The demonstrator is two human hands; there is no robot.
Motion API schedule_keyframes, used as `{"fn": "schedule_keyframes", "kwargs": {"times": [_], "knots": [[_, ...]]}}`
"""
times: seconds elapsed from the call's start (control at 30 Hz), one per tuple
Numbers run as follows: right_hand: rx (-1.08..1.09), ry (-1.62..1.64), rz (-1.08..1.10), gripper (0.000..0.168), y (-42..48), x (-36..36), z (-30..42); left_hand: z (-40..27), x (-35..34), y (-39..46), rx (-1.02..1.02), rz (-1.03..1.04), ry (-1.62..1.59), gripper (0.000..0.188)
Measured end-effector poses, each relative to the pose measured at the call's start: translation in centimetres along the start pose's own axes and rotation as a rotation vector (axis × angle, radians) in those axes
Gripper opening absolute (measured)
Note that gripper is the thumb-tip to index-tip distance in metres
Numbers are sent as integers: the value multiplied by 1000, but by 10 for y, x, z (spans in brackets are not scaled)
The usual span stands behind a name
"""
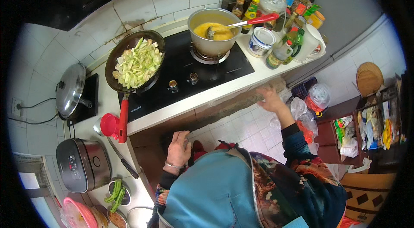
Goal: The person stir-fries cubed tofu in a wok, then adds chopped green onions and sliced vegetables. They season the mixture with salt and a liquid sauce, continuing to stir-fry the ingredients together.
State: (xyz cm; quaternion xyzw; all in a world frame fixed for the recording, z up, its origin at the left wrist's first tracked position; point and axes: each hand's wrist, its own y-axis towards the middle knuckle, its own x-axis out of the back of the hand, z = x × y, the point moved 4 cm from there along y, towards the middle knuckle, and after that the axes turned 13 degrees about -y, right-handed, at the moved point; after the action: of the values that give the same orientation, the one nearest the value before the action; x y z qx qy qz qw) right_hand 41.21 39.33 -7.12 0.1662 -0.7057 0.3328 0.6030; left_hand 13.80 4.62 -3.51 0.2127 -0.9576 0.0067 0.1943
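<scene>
My left hand (178,149), with a bracelet at the wrist, hangs in front of the counter, fingers loosely bent and holding nothing. Farther right, my right hand (271,99) hovers just off the counter's front edge, fingers apart and nothing in them. A frying pan (110,76) on the left of the black gas hob (181,63) holds pale green vegetable slices (137,66) and whitish chunks. Its red handle (123,121) sticks out towards me. On the right burner stands a metal pot (210,46) of yellow soup (207,28); a red-handled ladle (255,20) rests in it.
Bottles (279,55), a lidded jar (261,43) and a white jug (309,42) crowd the right counter. Leftward are a pot lid (71,89), a red cup (109,125), a knife (124,160), a rice cooker (82,166) and green bitter gourds (117,194). Bags (304,118) lie at right.
</scene>
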Motion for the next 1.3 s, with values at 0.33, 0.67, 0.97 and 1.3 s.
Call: {"fn": "schedule_keyframes", "kwargs": {"times": [0.33,0.67,0.97,1.3], "knots": [[-60,205,-790,19,142,152,-98,21,-15,51,92,53,178,45],[-314,79,-419,25,344,101,-140,-11,-60,107,142,-92,230,40],[-452,153,-372,37,343,106,-123,-12,-56,111,209,-162,293,38],[121,-392,-312,29,330,116,-117,2,-29,114,212,-152,284,36]]}}
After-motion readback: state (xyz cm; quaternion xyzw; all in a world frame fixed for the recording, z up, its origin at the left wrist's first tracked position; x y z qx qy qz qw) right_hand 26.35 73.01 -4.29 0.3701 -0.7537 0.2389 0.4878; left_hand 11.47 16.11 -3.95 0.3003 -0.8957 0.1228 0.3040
